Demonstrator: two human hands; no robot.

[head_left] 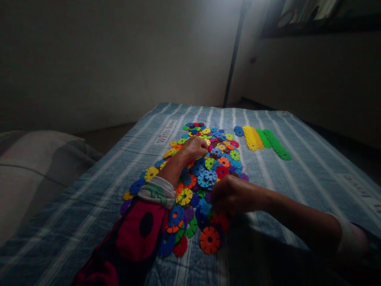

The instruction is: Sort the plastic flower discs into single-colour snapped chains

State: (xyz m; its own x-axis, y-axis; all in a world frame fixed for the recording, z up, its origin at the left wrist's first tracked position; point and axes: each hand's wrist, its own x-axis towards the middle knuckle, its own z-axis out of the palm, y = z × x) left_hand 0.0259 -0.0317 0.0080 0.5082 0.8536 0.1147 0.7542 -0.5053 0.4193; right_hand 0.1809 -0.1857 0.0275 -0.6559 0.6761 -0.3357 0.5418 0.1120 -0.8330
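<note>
Many notched plastic flower discs (207, 177) in mixed colours lie in a long loose heap down the middle of the striped cloth. My left hand (195, 147) reaches over the far half of the heap with its fingers curled closed. What those fingers hold, if anything, is hidden. Closer to me, my right hand (229, 194) bends down at the heap's right edge, its fingers pressed together and in shadow. Whatever it grips cannot be made out. An orange disc (210, 240) lies flat at the near end of the heap, below my right hand.
Right of the heap lie overlapping rows of yellow discs (252, 138) and green discs (276, 144), with a few blue discs (238, 131) beside them. The blue striped cloth (119, 167) covers the surface. A dark pole (233, 59) stands behind, and pale fabric (35, 171) lies at left.
</note>
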